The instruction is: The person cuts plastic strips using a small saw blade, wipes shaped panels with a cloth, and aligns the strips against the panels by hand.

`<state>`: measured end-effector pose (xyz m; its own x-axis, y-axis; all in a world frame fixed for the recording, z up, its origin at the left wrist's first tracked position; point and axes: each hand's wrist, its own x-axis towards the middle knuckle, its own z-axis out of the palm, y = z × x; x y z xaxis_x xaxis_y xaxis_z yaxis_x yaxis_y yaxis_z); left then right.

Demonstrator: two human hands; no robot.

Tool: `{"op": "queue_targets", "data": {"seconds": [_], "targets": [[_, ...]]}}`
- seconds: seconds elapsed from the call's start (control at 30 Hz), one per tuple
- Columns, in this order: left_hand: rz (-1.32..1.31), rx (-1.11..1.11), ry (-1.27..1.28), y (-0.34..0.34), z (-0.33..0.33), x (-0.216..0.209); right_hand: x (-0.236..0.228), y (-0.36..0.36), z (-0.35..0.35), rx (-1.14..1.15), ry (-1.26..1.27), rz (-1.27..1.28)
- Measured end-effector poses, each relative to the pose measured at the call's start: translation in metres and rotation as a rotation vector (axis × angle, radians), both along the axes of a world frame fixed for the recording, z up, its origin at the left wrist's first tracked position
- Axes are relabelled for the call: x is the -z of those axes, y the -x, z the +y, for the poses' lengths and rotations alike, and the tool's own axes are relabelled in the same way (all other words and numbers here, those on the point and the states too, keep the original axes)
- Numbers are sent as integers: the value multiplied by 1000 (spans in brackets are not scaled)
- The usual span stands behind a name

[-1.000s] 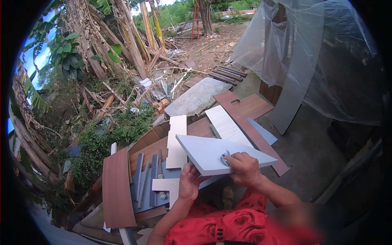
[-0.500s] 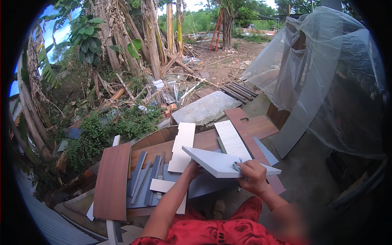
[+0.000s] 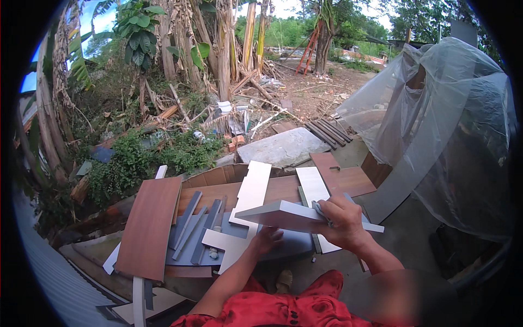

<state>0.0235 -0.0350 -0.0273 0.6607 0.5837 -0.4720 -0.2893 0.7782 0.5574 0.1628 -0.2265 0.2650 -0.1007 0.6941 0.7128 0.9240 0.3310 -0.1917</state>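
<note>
A light-edged panel board (image 3: 289, 213) is held up in front of me, tilted, with one brownish face showing below its edge. My right hand (image 3: 343, 220) is closed on the board's right part. A small grey-blue cloth (image 3: 318, 208) is pinched between that hand and the board. Beneath the board's left part is my left hand (image 3: 267, 240), fingers apart and holding nothing; whether they touch the board I cannot tell. Behind the left hand lies a white notched board (image 3: 253, 188), and a white panel (image 3: 313, 184) lies beyond the held board.
A brown wood-grain board (image 3: 150, 226) lies at the left, beside several grey strips (image 3: 188, 218). Farther off are a concrete slab (image 3: 283, 147) and several dark bars (image 3: 329, 133). Clear plastic sheeting (image 3: 452, 109) drapes things at the right. Bushes (image 3: 131, 169) grow at the left.
My left hand has come off the board's left edge and sits lower, fingers loosened. The board has tipped, its pale top face turning away and its brownish face showing. The view has shifted slightly left.
</note>
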Motion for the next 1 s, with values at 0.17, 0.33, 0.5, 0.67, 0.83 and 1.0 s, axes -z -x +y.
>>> {"op": "queue_targets", "data": {"seconds": [0.17, 0.33, 0.5, 0.67, 0.83, 1.0], "targets": [[-570, 124, -272, 64, -21, 19, -24, -6, 8, -55, 159, 242], [-246, -282, -459, 120, -55, -55, -1, -48, 46, -64, 262, 827], [-212, -302, -531, 149, -59, -106, 78, -67, 80, -40, 340, 1415], [-302, -369, -404, 134, -73, -111, 148, -62, 94, 59, 275, 1492], [-307, -300, -235, 125, -73, -105, 210, -73, 108, 418, 410, 1179], [-274, -302, -185, 112, -64, -99, 232, -89, 106, 536, 246, 1103]]}}
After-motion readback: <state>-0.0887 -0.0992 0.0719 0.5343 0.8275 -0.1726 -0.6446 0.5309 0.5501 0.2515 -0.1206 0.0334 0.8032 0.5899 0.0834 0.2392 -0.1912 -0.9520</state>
